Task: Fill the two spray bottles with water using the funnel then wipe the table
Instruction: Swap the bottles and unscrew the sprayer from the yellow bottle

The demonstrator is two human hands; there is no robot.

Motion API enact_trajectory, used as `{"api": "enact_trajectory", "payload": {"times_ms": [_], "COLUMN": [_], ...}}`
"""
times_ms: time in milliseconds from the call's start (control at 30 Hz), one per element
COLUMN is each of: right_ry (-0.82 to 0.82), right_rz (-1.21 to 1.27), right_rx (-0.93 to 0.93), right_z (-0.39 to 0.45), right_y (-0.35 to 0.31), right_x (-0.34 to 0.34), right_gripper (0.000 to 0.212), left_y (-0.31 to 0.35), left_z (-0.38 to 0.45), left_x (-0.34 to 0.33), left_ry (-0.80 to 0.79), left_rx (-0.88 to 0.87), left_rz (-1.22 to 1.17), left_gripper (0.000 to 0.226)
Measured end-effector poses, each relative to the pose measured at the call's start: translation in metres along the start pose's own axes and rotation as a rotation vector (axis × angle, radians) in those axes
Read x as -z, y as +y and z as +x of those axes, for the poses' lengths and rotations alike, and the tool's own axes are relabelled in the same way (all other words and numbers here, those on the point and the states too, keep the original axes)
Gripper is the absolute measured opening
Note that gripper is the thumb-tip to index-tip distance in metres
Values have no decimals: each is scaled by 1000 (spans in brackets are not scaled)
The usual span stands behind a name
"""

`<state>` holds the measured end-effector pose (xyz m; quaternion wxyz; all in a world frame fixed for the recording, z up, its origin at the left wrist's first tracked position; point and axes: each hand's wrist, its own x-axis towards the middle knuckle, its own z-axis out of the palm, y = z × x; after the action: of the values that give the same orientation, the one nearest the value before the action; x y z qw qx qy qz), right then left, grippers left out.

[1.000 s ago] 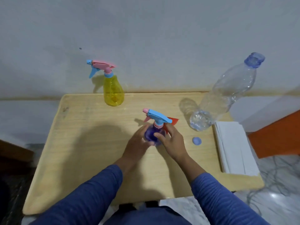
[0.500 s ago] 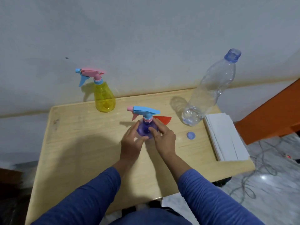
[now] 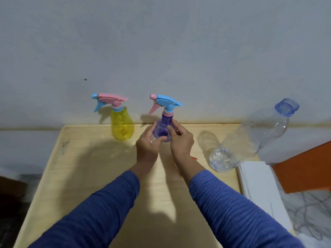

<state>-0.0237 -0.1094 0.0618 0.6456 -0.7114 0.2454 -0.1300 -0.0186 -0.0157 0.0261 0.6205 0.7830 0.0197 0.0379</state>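
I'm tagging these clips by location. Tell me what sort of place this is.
Probably a plain room in a home, not a workshop or lab: a small wooden table pushed against a bare painted wall, with marble-patterned floor beside it.

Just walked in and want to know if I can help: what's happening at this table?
A person in blue sleeves holds the purple spray bottle with both hands, left hand and right hand wrapped around its body, next to the yellow spray bottle at the back of the wooden table. Both spray heads are on. The big clear water bottle stands uncapped at the right, nearly empty, beside a white stack of paper. A sliver of something red peeks out by the right wrist.
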Motion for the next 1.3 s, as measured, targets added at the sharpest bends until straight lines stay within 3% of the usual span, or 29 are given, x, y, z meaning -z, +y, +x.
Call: {"api": "enact_trajectory", "payload": {"times_ms": [267,500,767,1000,1133,1233,1300], "right_ry": [-103,-150,-338,-443,-501,-520,-506], "right_rz": [-39,-65,-238,-558,-952,-1183,-1277], "right_rx": [-22,-58,32,38,-7,-47,-51], "right_z": [45,59,57,50,47,40,34], "right_y": [15,28,31,21,17,5,-4], "right_x": [-15,-24,-14,-9,-13,-15,-19], "right_gripper": [35,34,37,53,38,30,29], "left_y": [-8,-18,-30,-8,-8,-14,-13], "left_z": [30,37,35,39,38,37,36], "left_x": [-18,-21,-17,-2,10,23,33], "left_ry": [114,169,131,-35,-132,-196,-229], "left_rx": [234,256,258,219,162,228,226], "left_rz": [-66,-23,51,223,418,584,631], "left_gripper": [55,55,49,33,28,47,46]}}
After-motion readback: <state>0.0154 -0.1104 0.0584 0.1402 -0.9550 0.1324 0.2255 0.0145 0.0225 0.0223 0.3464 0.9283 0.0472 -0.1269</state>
